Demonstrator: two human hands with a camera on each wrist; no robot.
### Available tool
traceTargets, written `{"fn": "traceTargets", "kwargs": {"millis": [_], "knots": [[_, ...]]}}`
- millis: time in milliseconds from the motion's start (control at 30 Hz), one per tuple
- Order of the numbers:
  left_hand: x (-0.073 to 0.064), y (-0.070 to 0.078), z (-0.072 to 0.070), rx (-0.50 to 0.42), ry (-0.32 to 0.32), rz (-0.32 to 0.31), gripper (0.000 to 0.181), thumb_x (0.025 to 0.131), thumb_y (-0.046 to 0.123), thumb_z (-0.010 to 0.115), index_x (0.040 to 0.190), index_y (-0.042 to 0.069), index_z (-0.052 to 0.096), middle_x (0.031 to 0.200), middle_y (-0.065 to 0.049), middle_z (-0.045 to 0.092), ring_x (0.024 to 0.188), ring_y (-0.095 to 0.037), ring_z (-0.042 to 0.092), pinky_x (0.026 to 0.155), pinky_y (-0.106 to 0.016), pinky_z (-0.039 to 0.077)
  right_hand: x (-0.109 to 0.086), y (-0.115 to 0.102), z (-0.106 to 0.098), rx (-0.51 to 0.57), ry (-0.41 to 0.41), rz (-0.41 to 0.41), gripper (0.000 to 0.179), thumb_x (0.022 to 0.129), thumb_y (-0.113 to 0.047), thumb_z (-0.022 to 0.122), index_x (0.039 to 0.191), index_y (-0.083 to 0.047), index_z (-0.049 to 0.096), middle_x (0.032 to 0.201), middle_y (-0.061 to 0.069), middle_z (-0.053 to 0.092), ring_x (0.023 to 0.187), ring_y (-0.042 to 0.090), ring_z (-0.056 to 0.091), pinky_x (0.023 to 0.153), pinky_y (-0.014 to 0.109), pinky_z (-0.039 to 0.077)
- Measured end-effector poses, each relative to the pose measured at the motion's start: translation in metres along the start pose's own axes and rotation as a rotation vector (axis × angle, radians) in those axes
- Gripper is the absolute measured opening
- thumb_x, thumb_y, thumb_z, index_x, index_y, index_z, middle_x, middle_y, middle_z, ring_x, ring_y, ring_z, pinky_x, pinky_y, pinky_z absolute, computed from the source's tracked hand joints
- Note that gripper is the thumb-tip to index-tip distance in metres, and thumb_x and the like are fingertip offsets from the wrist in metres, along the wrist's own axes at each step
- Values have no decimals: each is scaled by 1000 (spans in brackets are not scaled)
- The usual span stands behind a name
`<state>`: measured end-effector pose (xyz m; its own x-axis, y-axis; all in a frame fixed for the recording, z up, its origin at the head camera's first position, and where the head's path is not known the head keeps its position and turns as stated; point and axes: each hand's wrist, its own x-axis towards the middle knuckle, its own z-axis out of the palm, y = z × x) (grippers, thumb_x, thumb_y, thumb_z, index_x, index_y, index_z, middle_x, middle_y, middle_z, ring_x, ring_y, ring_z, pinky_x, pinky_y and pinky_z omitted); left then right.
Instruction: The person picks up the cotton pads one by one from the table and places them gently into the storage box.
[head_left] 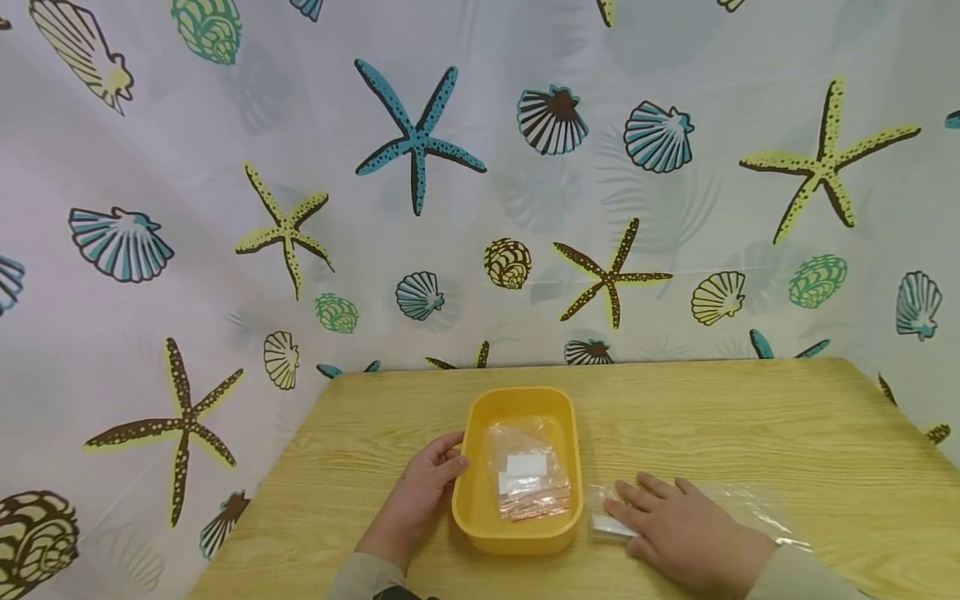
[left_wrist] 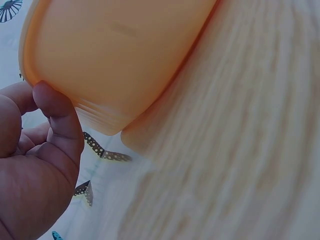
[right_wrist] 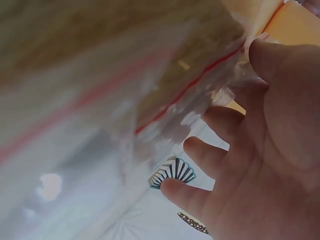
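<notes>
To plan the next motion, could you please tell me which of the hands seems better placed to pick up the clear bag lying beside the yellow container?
Probably the right hand: it rests on the clear bag, while the left hand grips the yellow container by its left side.

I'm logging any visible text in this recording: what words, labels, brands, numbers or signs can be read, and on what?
None can be read.
Yellow box: no writing; a faint dark mark on it is too blurred to make out.
White pieces in the bags: no writing readable.
Curtain: printed shells and starfish, no readable words.
</notes>
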<state>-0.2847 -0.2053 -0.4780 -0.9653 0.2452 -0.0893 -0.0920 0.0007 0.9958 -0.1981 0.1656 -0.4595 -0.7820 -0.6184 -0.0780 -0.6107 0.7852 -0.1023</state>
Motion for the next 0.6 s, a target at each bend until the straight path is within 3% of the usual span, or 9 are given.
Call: {"fn": "traceTargets", "kwargs": {"millis": [267, 600], "knots": [[1, -2, 0, 14, 19, 9, 49, 105, 12, 54, 152, 4, 42, 121, -20, 53, 102, -24, 59, 83, -31, 55, 3, 1, 0, -20, 0, 5, 52, 107, -42, 45, 153, -18, 48, 157, 1, 42, 145, 35, 34, 106, 65, 36], [1, -2, -1, 33, 37, -15, 49, 104, 12, 56, 152, 6, 44, 121, -18, 53, 104, -24, 56, 84, -31, 54, 4, 11, -10, -59, 154, 10, 47, 107, -33, 48, 151, -14, 50, 153, 4, 48, 142, 37, 38, 102, 63, 41]]}}
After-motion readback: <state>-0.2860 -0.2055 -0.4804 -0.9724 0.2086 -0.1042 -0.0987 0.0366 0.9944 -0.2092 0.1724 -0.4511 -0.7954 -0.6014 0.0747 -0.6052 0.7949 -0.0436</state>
